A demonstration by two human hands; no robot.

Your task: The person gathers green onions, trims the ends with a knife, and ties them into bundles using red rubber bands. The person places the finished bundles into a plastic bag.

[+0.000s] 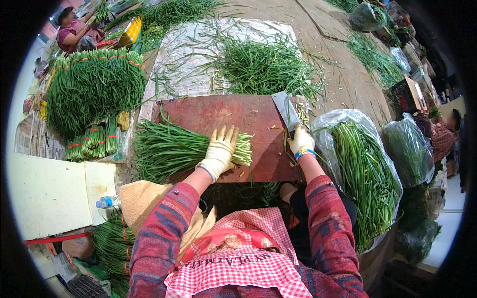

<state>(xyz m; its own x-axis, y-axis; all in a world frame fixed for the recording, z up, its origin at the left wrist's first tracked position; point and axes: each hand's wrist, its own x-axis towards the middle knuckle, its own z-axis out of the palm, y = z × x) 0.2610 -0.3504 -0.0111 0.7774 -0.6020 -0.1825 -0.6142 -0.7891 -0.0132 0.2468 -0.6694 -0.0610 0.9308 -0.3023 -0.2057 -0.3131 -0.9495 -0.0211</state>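
On a reddish-brown board (223, 108) lies a bundle of garlic chives (171, 149), leaves to the left and pale stem ends to the right. My left hand (220, 152), in a cream glove, rests over the bundle near those stem ends, its fingers pointing away from me; the thumb is hidden. My right hand (301, 141), gloved and with a blue band at the wrist, grips the handle of a cleaver (285, 110) at the board's right side. The broad blade points away from me. Small stem pieces lie around the blade.
Loose cut greens (268, 67) lie beyond the board on a white sheet (179, 44). Chive bundles tied with red bands (97, 85) are stacked at the left. An open plastic bag of chives (365, 178) stands close to my right arm. Other people (70, 33) sit farther off on both sides.
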